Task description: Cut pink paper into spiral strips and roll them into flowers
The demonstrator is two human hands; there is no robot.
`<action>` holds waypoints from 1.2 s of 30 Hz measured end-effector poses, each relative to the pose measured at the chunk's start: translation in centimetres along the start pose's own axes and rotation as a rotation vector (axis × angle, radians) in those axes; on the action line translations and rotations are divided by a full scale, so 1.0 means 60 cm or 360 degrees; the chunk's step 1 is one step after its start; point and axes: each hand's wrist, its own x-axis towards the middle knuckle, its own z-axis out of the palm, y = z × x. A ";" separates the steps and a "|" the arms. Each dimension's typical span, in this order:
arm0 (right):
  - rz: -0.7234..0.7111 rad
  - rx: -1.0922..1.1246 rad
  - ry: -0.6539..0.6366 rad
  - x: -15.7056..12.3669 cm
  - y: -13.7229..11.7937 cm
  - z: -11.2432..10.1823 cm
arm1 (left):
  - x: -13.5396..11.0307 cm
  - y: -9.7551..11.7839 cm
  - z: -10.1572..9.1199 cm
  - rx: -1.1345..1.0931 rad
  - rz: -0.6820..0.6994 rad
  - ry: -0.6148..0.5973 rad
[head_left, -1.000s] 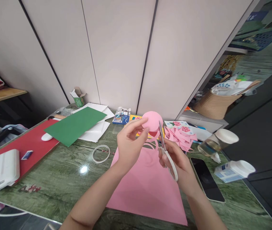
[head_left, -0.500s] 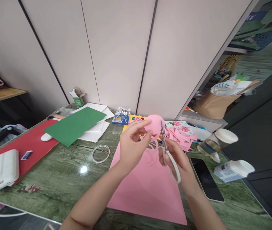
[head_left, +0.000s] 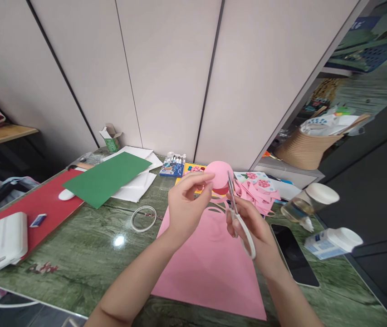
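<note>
Between the fingertips and thumb of my left hand (head_left: 188, 200) is the left edge of a round pink paper disc (head_left: 221, 173), raised above the table. White-handled scissors (head_left: 244, 236) are in my right hand (head_left: 252, 220), their blades upright against the disc's right edge. A thin curl of pink paper hangs beneath the disc. Below both hands lies a large pink sheet (head_left: 210, 272). Just behind my right hand is a heap of pink paper strips (head_left: 256, 195).
A roll of tape (head_left: 144, 219) lies to the left, with a green sheet (head_left: 108, 179) and a red sheet (head_left: 55, 222) beyond it. On the right are a phone (head_left: 294, 254), a clear bottle (head_left: 307, 202) and a white bottle (head_left: 334, 240). A marker box (head_left: 173, 165) stands by the wall.
The left thumb has shifted up and left along the disc, so more of the disc shows. The scissor blades stay at its right edge, slightly closer together.
</note>
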 end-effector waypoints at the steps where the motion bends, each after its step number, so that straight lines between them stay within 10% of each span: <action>1: 0.0003 -0.0002 0.0000 0.000 0.000 0.000 | 0.000 0.000 -0.001 0.0003 0.0008 0.0006; 36: -0.0007 0.0052 -0.0022 0.002 0.000 -0.001 | 0.000 -0.003 -0.002 -0.0025 0.0027 -0.0015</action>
